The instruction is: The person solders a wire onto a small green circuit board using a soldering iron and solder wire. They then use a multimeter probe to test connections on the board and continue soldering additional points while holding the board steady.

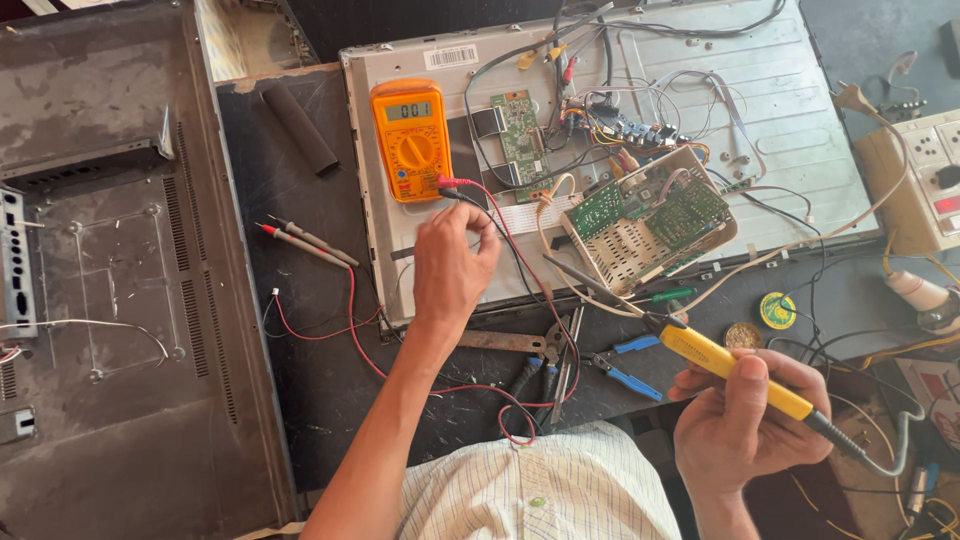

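The right hand (745,415) is curled tight around the smooth yellow plastic grip of a soldering iron (735,367), thumb on top; the slim dark metal shaft runs up and to the left from the fist, its tip ending near an open beige plastic casing (722,240). A thick dark cord leaves the grip behind the hand.

The left hand (452,265) reaches forward with the fingers bunched loosely together, pinching at the red and black leads (470,190) where they leave the lower edge of an orange multimeter (411,140); whether it truly grips them cannot be told. The meter is a rounded rectangular block with a grey display and a round dial, lying just beyond the fingertips on the dull grey sheet-metal back of a flat panel (790,90).

Between the two hands and further out, the casing holds green circuit boards, ribbed and studded with small parts. Another narrow green board (520,130) lies beyond it amid a tangle of thin coloured wires.

Left of the left hand, two thin red-tipped probes (305,242) lie on the dark, scuffed desk (300,400), and a black tube (298,128) lies further off. Between the wrists lie blue-handled pliers (625,375) and worn grey cutters (540,345). Beyond the right hand sit a small round green tin (777,310) and a white socket board (920,185). Far left lies a matte black plastic back cover (100,300) with vent slots.
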Tool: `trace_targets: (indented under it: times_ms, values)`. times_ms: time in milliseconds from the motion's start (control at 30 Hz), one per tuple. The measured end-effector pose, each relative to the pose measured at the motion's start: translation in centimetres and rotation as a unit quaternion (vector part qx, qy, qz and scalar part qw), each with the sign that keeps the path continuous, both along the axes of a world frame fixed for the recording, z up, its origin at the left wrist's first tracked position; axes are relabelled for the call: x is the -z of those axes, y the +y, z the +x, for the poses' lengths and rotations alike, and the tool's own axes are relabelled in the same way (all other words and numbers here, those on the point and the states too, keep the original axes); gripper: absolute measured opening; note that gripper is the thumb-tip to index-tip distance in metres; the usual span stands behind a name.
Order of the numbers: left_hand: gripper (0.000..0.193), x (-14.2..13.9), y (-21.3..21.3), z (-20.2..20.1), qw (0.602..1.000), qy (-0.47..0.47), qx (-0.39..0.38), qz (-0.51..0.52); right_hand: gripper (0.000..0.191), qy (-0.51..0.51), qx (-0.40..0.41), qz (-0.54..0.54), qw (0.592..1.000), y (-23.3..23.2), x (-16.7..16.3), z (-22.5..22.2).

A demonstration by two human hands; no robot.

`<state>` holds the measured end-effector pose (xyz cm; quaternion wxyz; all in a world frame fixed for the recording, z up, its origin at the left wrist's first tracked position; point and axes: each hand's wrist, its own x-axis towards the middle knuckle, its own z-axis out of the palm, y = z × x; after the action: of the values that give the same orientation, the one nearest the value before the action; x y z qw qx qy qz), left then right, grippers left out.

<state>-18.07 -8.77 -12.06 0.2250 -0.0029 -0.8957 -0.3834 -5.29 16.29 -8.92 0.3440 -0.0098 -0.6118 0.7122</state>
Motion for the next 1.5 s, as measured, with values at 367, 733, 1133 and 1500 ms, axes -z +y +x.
trace_targets:
  times_ms: [367,733,1133,1500]
  values:
    - [0.018,-6.4,-1.0,6.2,0.98,-0.029,0.037,0.192,0.026,0.039,-0.016,0.002,0.999,-0.6,-0.8,0.1]
    - [0.008,-8.0,0.5,9.4,0.977,-0.017,-0.063,0.204,0.027,0.059,-0.034,0.039,0.997,-1.6,-1.0,0.8]
    - [0.009,-8.2,0.6,9.6,0.98,0.011,-0.059,0.19,0.028,0.077,-0.046,0.06,0.994,-1.8,-1.2,1.0]
    - [0.009,-8.2,0.5,9.6,0.981,0.015,-0.06,0.182,0.026,0.069,-0.041,0.057,0.995,-2.1,-1.6,0.9]
